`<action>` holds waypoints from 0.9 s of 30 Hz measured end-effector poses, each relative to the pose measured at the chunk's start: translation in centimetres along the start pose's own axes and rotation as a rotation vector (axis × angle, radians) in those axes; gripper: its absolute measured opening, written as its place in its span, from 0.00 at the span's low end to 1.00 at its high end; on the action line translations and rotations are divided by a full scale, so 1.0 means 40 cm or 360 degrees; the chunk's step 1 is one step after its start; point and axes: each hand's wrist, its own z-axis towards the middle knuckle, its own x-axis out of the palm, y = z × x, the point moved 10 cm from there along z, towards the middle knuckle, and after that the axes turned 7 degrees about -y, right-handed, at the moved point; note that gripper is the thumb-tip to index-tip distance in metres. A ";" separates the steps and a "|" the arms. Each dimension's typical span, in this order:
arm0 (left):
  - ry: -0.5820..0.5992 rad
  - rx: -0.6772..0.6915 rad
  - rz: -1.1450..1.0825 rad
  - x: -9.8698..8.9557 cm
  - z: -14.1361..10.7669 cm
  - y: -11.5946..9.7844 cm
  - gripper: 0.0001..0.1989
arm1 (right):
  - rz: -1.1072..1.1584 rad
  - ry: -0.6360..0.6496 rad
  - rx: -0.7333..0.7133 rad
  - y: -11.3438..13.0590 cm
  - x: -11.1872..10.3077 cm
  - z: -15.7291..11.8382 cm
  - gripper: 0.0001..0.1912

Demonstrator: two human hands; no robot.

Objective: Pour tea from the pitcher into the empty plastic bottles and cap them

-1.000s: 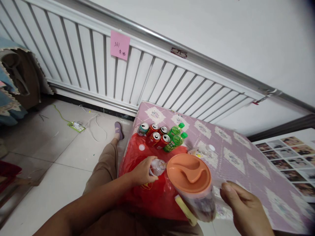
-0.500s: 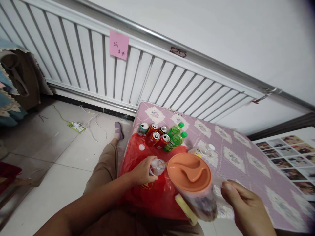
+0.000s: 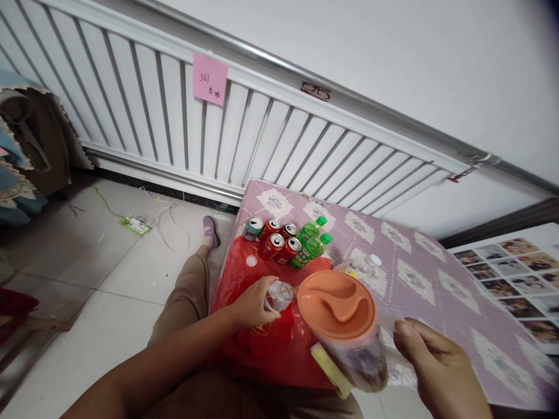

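My left hand (image 3: pixel 253 304) is wrapped round a clear plastic bottle (image 3: pixel 279 295) with its cap off, over a red plastic bag (image 3: pixel 279 355). My right hand (image 3: pixel 437 361) grips the handle of a clear pitcher (image 3: pixel 360 355) with an orange lid (image 3: pixel 336 304) and dark liquid inside. The pitcher is tilted left, its spout at the bottle's mouth, and a thin brownish stream runs between them. A white cap (image 3: pixel 251 261) lies on the bag. Beneath the pitcher a yellow cloth (image 3: pixel 331 369) partly shows.
Several drink cans (image 3: pixel 276 240) and two green bottles (image 3: pixel 311 250) stand just beyond my left hand. A clear bottle with a white cap (image 3: pixel 373 262) lies on the purple patterned surface (image 3: pixel 393 238). A white radiator (image 3: pixel 262 128) runs behind. A power strip (image 3: pixel 135 224) is on the floor.
Hardly anything differs. The pitcher's base has shifted slightly right, while both hands keep their holds and the stream continues.
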 end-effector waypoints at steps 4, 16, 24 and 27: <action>-0.0007 0.0005 0.0004 0.002 0.000 0.002 0.43 | 0.0004 -0.0005 0.0000 -0.003 -0.003 -0.001 0.24; -0.0004 0.0018 0.0018 0.002 -0.001 -0.003 0.43 | -0.0027 0.0008 0.0013 -0.002 -0.004 -0.002 0.24; 0.0002 0.0023 0.0032 0.005 0.003 0.002 0.42 | -0.0037 0.0038 -0.0021 0.000 -0.002 0.000 0.23; 0.0001 0.0030 0.0036 0.006 0.004 0.003 0.42 | -0.0034 0.0043 -0.0011 0.006 0.002 -0.001 0.23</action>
